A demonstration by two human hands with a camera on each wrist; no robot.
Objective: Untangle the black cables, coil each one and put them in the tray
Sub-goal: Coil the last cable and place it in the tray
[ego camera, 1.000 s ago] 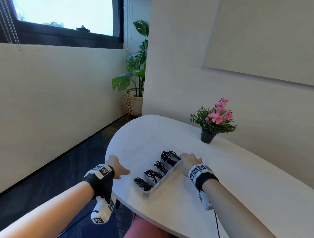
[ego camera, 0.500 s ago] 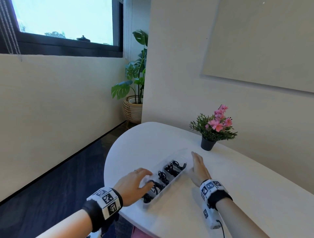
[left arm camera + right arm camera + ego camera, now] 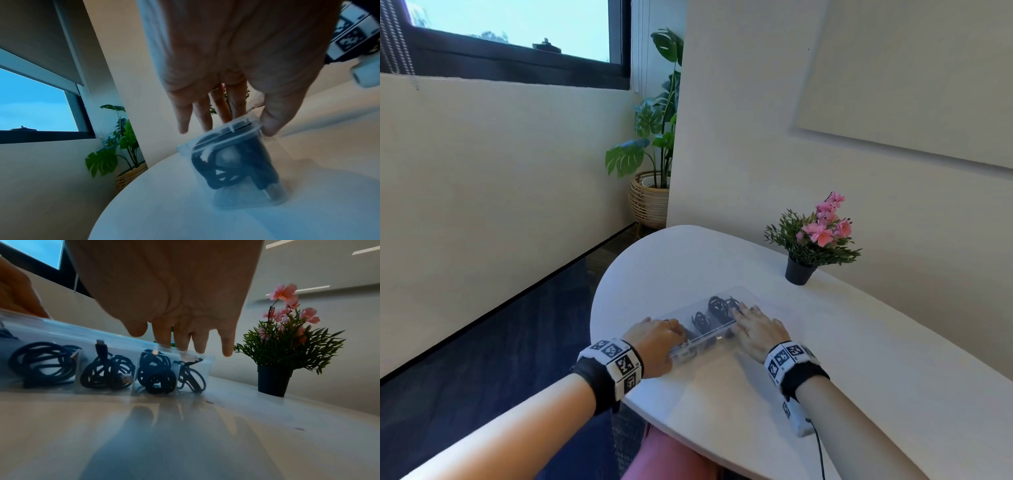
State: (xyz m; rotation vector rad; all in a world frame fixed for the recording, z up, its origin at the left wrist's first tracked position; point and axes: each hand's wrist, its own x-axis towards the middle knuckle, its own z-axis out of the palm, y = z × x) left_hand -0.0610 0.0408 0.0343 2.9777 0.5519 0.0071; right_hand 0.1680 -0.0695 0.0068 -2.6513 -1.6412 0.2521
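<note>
A clear divided tray (image 3: 743, 293) lies on the white table (image 3: 859, 359), with coiled black cables (image 3: 717, 306) in its compartments. My left hand (image 3: 671, 330) holds the tray's near end, thumb (image 3: 271, 128) against one side and fingers over the rim (image 3: 236, 125). A cable coil (image 3: 216, 168) shows through that end wall. My right hand (image 3: 746, 313) lies flat over the far part, its straight fingertips (image 3: 164, 342) touching the tray's rim (image 3: 82, 332). Separate coils (image 3: 41, 360) (image 3: 109, 371) (image 3: 156, 374) show through the side wall. The tray is blurred in both wrist views.
A small black pot of pink flowers (image 3: 799, 272) stands on the table beyond the tray, near the wall. The table's rounded edge (image 3: 599, 308) runs close to my left hand. A large potted plant (image 3: 650, 198) is on the floor in the corner.
My left hand came from the table's left edge onto the tray's near end. My right hand slid from the tray's side to lie over its far part.
</note>
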